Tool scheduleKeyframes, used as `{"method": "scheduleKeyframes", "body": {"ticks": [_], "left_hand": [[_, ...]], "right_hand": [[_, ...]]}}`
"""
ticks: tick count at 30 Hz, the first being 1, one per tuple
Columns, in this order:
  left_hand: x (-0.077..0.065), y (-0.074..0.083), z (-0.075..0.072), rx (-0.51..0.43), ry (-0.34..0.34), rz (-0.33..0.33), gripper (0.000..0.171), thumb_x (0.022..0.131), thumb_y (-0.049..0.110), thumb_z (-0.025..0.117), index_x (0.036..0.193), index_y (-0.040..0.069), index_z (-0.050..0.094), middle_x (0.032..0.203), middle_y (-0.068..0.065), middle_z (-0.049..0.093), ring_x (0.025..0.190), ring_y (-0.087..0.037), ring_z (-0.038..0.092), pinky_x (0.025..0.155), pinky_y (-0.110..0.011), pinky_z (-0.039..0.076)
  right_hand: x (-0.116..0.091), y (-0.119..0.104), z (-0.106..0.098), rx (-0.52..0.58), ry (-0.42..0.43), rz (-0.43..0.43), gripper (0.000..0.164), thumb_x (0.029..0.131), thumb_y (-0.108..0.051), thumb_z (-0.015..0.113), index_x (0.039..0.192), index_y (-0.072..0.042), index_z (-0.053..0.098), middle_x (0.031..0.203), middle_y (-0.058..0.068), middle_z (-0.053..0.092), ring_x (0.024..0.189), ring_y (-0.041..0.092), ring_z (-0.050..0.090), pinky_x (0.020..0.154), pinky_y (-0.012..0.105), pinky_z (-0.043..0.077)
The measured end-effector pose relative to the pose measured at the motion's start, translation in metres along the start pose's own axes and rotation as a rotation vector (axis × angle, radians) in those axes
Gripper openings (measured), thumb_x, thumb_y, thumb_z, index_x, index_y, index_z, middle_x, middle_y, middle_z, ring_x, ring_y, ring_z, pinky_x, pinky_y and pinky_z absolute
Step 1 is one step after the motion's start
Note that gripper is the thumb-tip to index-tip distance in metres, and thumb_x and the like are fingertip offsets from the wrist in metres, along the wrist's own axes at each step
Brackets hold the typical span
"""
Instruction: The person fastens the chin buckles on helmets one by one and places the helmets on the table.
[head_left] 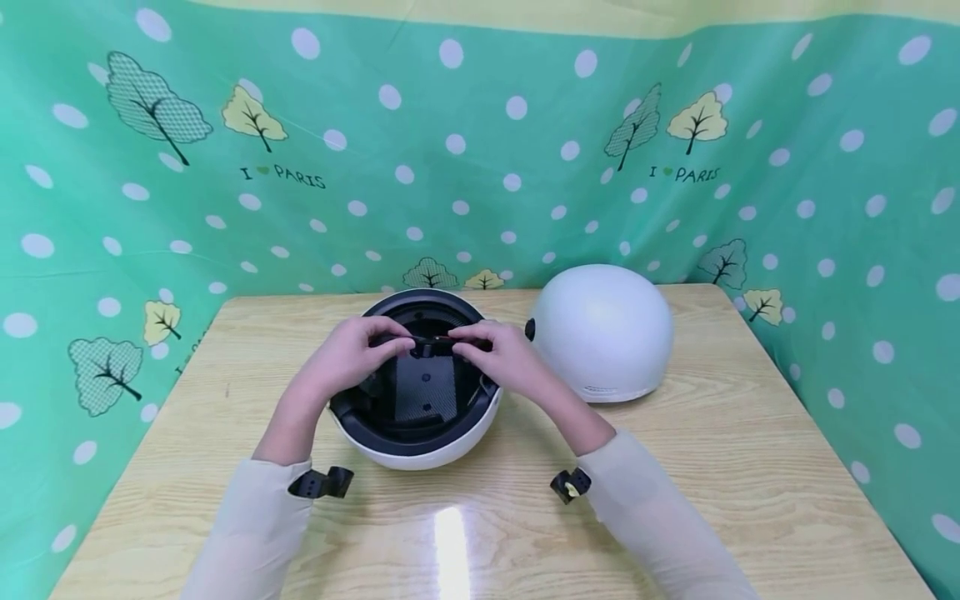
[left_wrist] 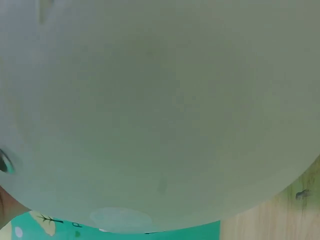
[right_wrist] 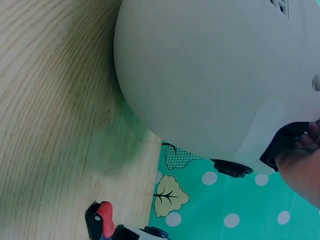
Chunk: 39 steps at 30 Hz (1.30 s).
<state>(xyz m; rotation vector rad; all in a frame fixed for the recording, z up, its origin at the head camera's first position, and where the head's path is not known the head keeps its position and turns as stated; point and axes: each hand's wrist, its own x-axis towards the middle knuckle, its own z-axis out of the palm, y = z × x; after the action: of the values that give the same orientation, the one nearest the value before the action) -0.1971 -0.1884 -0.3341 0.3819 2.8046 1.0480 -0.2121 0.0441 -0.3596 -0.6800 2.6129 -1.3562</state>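
A white helmet (head_left: 442, 454) lies upside down on the table, its black-lined inside facing up. Over its opening, my left hand (head_left: 348, 358) pinches one end of the black chin strap (head_left: 423, 346) between thumb and fingers. My right hand (head_left: 506, 354) pinches the strap's other end, where a small red spot shows at the fingertips. The fingertips of both hands are a little apart; whether the buckle is joined is too small to tell. The helmet's shell (left_wrist: 160, 110) fills most of the left wrist view. In the right wrist view, my right hand (right_wrist: 300, 170) is partly hidden at the helmet's rim.
A second white helmet (head_left: 607, 333) stands dome up, right of the first, with a black round piece on its left side. In the right wrist view, a black and red piece (right_wrist: 102, 220) shows low down. Green patterned cloth (head_left: 480, 167) hangs behind the wooden table (head_left: 750, 467).
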Motion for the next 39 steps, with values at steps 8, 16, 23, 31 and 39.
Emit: {"method": "scheduleKeyframes", "body": {"ticks": [8,16,23,31,39], "left_hand": [[0.0,-0.006,0.003,0.006,0.019,-0.032,0.024,0.092,0.031,0.059,0.105,0.013,0.069,0.095,-0.005,0.07,0.089,-0.02,0.059,0.08,-0.037,0.047],[-0.002,-0.016,0.003,0.013,0.058,-0.033,0.025,0.091,0.032,0.061,0.104,0.012,0.069,0.104,-0.008,0.067,0.093,-0.023,0.057,0.081,-0.037,0.045],[-0.006,-0.028,0.002,-0.037,0.128,-0.083,0.033,0.09,0.039,0.061,0.108,0.012,0.068,0.105,-0.009,0.066,0.098,-0.025,0.056,0.085,-0.041,0.045],[-0.01,-0.038,0.003,-0.097,0.291,-0.074,0.034,0.09,0.035,0.062,0.106,0.006,0.068,0.116,-0.015,0.062,0.118,-0.032,0.051,0.103,-0.051,0.035],[-0.009,-0.042,0.007,-0.31,0.432,-0.222,0.03,0.091,0.023,0.058,0.11,0.001,0.066,0.116,-0.015,0.062,0.104,-0.013,0.054,0.085,-0.02,0.045]], "right_hand": [[0.003,0.0,0.0,-0.03,0.031,-0.002,0.024,0.091,-0.024,0.061,0.111,-0.015,0.07,0.111,0.002,0.068,0.109,0.015,0.06,0.093,0.034,0.048],[0.0,0.005,0.0,0.057,0.148,-0.073,0.015,0.088,-0.015,0.066,0.098,-0.008,0.073,0.103,0.005,0.07,0.097,0.015,0.065,0.082,0.025,0.053],[-0.005,0.013,-0.005,0.088,0.293,-0.111,0.014,0.086,-0.012,0.067,0.095,-0.002,0.073,0.104,0.01,0.069,0.099,0.019,0.064,0.082,0.028,0.054],[-0.01,0.023,-0.011,0.035,0.325,0.075,0.026,0.087,-0.02,0.066,0.109,-0.008,0.069,0.117,0.011,0.06,0.111,0.024,0.056,0.089,0.041,0.05],[-0.011,0.032,-0.006,0.209,0.217,0.246,0.042,0.092,-0.026,0.059,0.132,-0.016,0.052,0.123,0.011,0.059,0.112,0.026,0.057,0.091,0.038,0.049]]}}
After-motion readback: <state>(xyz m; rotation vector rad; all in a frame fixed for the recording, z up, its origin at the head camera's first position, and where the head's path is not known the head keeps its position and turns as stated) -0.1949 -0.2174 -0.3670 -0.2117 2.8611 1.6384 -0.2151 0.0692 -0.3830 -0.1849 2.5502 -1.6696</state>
